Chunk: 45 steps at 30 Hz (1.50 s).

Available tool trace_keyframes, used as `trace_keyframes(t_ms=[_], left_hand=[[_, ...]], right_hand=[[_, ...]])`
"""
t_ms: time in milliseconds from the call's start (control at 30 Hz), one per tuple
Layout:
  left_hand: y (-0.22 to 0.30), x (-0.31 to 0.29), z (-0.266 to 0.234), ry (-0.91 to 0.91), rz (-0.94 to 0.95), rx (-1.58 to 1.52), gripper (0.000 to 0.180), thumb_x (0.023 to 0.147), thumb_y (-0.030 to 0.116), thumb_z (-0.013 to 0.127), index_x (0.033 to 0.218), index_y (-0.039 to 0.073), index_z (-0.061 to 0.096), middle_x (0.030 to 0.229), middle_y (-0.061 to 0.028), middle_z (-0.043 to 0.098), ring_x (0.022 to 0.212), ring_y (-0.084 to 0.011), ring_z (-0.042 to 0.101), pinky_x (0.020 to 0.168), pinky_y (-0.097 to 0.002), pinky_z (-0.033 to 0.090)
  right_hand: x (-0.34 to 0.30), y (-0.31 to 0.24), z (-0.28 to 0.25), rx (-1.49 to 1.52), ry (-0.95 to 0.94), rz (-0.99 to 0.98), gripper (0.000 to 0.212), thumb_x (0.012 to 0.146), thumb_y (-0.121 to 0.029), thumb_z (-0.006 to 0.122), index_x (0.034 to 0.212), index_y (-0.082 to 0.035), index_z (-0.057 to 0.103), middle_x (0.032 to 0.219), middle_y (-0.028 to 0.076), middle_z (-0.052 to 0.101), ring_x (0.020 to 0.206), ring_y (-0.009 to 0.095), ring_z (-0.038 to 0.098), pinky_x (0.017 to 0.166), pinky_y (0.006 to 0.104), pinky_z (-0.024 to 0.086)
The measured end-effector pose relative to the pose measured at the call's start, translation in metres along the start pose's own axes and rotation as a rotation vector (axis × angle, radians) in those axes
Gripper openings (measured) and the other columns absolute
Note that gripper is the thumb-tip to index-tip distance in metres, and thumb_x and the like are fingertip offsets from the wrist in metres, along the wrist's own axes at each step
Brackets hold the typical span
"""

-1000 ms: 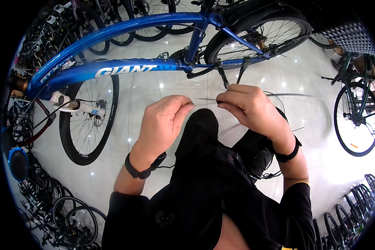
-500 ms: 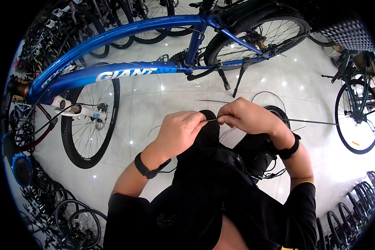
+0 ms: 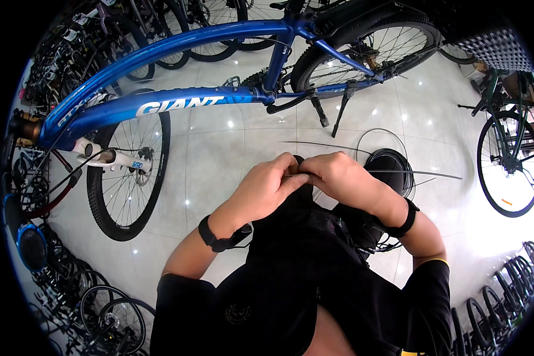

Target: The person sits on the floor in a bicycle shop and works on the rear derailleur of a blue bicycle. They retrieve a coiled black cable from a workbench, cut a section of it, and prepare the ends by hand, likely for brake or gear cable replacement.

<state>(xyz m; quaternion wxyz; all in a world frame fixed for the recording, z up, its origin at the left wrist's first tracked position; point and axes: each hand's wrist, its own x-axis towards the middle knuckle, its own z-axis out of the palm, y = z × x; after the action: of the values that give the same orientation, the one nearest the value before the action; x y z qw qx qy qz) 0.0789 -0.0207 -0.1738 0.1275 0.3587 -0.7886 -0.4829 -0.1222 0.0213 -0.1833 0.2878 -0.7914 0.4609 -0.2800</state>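
Observation:
In front of my lap, my left hand and my right hand meet, their fingers pinched close together. Out of the right hand a thin black cable housing runs straight to the right. My left fingertips hold the thin metal inner wire, now mostly hidden behind the fingers. Where wire and housing meet cannot be made out. Beyond my right hand lies a coil of black cable, near my right knee. Across the top and left stretches a blue bicycle frame with a white fork.
The bicycle's front wheel stands at the left on the pale tiled floor, its kickstand near the middle. A loose cable end lies beyond my hands. Another bicycle stands at the right. Rows of bicycles line the edges.
My hands have come together; the stretch of bare wire between them is no longer visible. The housing's far end at the right has moved leftward.

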Motion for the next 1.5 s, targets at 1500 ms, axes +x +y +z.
trace_keyframes(t_ms=[1500], left_hand=[[0.039,-0.015,0.002,0.295,0.374,0.089,0.009,0.089,0.001,0.060,0.094,-0.004,0.064,0.080,-0.0108,0.057,0.064,-0.0219,0.056,0.058,-0.0294,0.046]], right_hand=[[-0.007,-0.004,-0.018,0.342,0.302,-0.155,0.017,0.074,0.001,0.078,0.087,0.001,0.068,0.085,0.008,0.066,0.070,0.014,0.063,0.058,0.0251,0.050]])
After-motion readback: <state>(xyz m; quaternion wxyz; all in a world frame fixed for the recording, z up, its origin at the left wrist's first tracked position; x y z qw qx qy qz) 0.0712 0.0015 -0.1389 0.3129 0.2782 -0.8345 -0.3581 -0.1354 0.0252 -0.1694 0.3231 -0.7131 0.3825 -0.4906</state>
